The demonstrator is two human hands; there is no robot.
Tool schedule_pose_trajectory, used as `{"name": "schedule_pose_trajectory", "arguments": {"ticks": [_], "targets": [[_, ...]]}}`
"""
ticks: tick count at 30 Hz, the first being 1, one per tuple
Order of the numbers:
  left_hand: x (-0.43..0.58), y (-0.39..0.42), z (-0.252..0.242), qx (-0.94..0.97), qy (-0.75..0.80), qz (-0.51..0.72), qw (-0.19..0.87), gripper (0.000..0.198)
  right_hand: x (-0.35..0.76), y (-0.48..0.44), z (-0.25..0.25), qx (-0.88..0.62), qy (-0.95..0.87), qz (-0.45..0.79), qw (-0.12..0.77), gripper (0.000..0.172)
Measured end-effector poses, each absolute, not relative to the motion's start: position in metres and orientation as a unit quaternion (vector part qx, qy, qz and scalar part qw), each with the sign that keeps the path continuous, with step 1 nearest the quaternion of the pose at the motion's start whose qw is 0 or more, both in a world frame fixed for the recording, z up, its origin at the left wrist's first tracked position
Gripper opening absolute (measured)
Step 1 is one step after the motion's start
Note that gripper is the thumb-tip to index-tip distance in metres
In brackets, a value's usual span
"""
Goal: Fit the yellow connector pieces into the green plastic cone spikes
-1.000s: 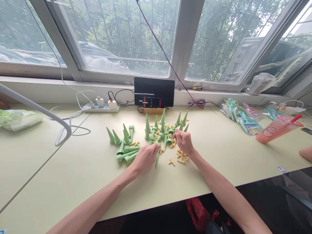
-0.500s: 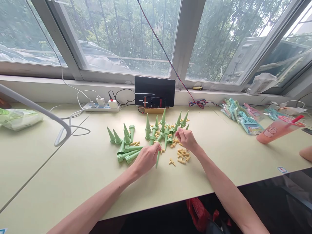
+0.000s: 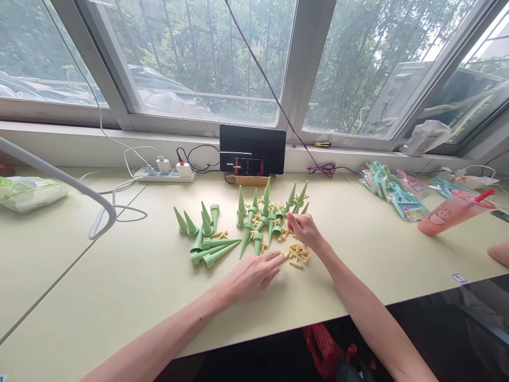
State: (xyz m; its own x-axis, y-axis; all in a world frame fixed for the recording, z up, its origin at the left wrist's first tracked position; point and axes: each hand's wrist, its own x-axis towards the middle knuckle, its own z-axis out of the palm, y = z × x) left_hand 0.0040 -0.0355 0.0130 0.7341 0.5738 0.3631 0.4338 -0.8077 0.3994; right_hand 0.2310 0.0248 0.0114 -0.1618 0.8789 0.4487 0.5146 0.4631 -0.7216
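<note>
My left hand point(image 3: 252, 276) reaches across the table with its fingers stretched out. Its fingertips touch a small yellow T-shaped piece point(image 3: 285, 255) beside a pile of similar pieces point(image 3: 296, 253). My right hand point(image 3: 304, 229) is closed at the right of the green watering spikes; whatever its fingers hold is hidden. Between and beyond the hands are several spikes with yellow pieces in or against them, some upright, some lying. One green spike point(image 3: 257, 241) lies just above my left hand. To the left, more spikes point(image 3: 220, 253) lie in a heap, with others standing on their caps.
Behind the spikes a tablet point(image 3: 253, 143) leans with a phone point(image 3: 251, 166) before it. A power strip point(image 3: 165, 174) stands back left. At right are a pink drink cup point(image 3: 445, 215), packaged plastic items point(image 3: 403, 201) and another person's hand point(image 3: 499, 253). A white curved bar point(image 3: 71, 180) crosses the left.
My left hand has let go of a green spike, which now lies on the table, and moved right and nearer to the yellow pieces, its fingers extended. My right hand has barely moved.
</note>
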Motion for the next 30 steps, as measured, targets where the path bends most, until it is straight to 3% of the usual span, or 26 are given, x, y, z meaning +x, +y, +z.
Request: {"name": "schedule_pose_trajectory", "arguments": {"ticks": [4,9,19,30], "targets": [[0.004,-0.033,0.012,0.919,0.277,0.243,0.14,0.03,0.23,0.024,0.014,-0.483,-0.754,0.169,0.412,0.061],[0.004,-0.027,0.008,0.901,0.308,0.277,0.129,0.026,0.23,0.021,0.016,-0.479,-0.774,0.145,0.389,0.037],[0.002,-0.015,0.005,0.846,0.379,0.352,0.128,0.02,0.234,0.014,0.023,-0.459,-0.828,0.159,0.28,0.011],[0.002,-0.016,0.005,0.845,0.376,0.355,0.134,0.02,0.233,0.015,0.022,-0.479,-0.827,0.14,0.258,0.011]]}}
